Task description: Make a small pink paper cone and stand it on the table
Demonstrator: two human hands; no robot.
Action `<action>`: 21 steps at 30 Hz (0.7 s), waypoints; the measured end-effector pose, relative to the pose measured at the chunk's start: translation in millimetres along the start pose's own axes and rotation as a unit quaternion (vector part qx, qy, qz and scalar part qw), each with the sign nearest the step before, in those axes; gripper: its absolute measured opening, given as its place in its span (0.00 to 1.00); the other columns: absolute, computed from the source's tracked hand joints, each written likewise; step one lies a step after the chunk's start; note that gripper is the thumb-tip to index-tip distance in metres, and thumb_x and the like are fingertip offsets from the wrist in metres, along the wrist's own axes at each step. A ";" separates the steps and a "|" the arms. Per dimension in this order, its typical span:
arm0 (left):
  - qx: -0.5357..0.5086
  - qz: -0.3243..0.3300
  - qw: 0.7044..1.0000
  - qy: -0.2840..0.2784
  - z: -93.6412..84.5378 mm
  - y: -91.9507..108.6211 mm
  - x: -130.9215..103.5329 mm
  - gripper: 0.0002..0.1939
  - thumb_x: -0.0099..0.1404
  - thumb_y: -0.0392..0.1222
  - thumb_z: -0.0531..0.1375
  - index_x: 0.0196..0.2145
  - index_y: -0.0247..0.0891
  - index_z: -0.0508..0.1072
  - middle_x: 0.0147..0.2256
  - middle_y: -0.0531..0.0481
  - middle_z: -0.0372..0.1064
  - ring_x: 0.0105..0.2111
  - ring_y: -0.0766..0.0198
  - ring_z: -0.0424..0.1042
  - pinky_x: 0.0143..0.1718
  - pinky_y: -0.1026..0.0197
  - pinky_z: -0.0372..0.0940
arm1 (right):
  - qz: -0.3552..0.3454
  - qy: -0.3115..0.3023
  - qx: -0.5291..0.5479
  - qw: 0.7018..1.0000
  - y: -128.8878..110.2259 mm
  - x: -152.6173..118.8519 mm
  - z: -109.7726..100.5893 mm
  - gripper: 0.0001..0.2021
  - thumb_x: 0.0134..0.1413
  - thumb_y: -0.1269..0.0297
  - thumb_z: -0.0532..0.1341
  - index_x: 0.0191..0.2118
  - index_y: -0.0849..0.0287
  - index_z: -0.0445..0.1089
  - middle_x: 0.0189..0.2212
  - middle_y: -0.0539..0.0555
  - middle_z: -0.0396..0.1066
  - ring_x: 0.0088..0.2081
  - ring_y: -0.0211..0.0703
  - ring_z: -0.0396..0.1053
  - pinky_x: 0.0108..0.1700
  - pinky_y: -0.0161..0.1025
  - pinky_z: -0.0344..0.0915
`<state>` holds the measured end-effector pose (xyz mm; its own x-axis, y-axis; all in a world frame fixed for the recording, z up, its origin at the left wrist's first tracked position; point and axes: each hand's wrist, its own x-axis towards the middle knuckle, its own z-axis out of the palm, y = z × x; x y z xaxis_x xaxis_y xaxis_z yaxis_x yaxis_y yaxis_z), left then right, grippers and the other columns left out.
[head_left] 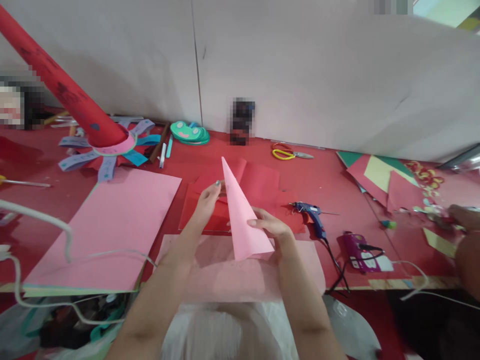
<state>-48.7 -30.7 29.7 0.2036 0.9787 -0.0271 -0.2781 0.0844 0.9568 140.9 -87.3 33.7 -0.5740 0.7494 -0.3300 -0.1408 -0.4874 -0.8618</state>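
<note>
A pink paper cone stands tilted in front of me, its tip pointing up and left and its wide end down. My right hand grips its right side near the wide end, with the thumb on the front face. At the upper left edge of the cone, my left hand pinches it; some of those fingertips are hidden behind the paper. Beneath the cone lie red paper sheets and a paler pink sheet. To the right of my right hand, a blue glue gun rests on the table.
Left are a pink sheet stack and a tall red cone with paper strips. Scissors and green paper cutouts lie near the wall. Right are a purple power strip, paper scraps and another person's hand.
</note>
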 end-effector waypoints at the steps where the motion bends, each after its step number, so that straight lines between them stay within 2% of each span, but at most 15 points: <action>1: 0.014 0.002 1.000 -0.008 1.0 0.1 -1.9 0.29 0.55 0.64 0.57 0.40 0.36 0.76 0.40 0.43 0.75 0.39 0.55 0.73 0.43 0.55 0.65 | -0.005 0.009 0.004 1.000 0.5 0.9 0.1 0.35 0.39 0.54 0.69 0.55 0.60 0.63 0.49 0.60 0.70 0.46 0.50 0.70 0.45 0.43 0.68; 6: 0.072 -0.007 0.996 -0.046 5.1 5.0 -9.3 0.20 0.59 0.58 0.56 0.36 0.40 0.78 0.37 0.48 0.76 0.40 0.57 0.73 0.46 0.58 0.65 | -0.009 0.024 -0.001 1.000 2.5 2.4 1.0 0.31 0.40 0.56 0.69 0.53 0.58 0.65 0.49 0.58 0.71 0.47 0.51 0.70 0.45 0.44 0.69; 15: 0.080 -0.011 0.996 -0.042 9.0 15.5 -9.4 0.21 0.60 0.55 0.56 0.40 0.37 0.77 0.39 0.45 0.76 0.42 0.55 0.73 0.45 0.58 0.65 | -0.022 -0.007 -0.039 0.999 -0.3 2.1 2.2 0.29 0.45 0.57 0.67 0.55 0.56 0.63 0.52 0.56 0.68 0.50 0.51 0.68 0.49 0.45 0.67; 21: 0.091 -0.014 0.996 -0.005 11.2 23.9 -12.7 0.20 0.59 0.55 0.57 0.37 0.35 0.77 0.40 0.44 0.76 0.43 0.54 0.72 0.46 0.58 0.64 | -0.040 -0.027 -0.041 0.998 5.1 2.7 -3.6 0.35 0.44 0.48 0.65 0.58 0.56 0.61 0.57 0.57 0.63 0.56 0.52 0.62 0.55 0.47 0.62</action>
<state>-47.5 -43.2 56.1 0.2189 0.9744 -0.0521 -0.0975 0.0750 0.9924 141.5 -86.1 27.1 -0.6063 0.7585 -0.2390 -0.1226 -0.3861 -0.9143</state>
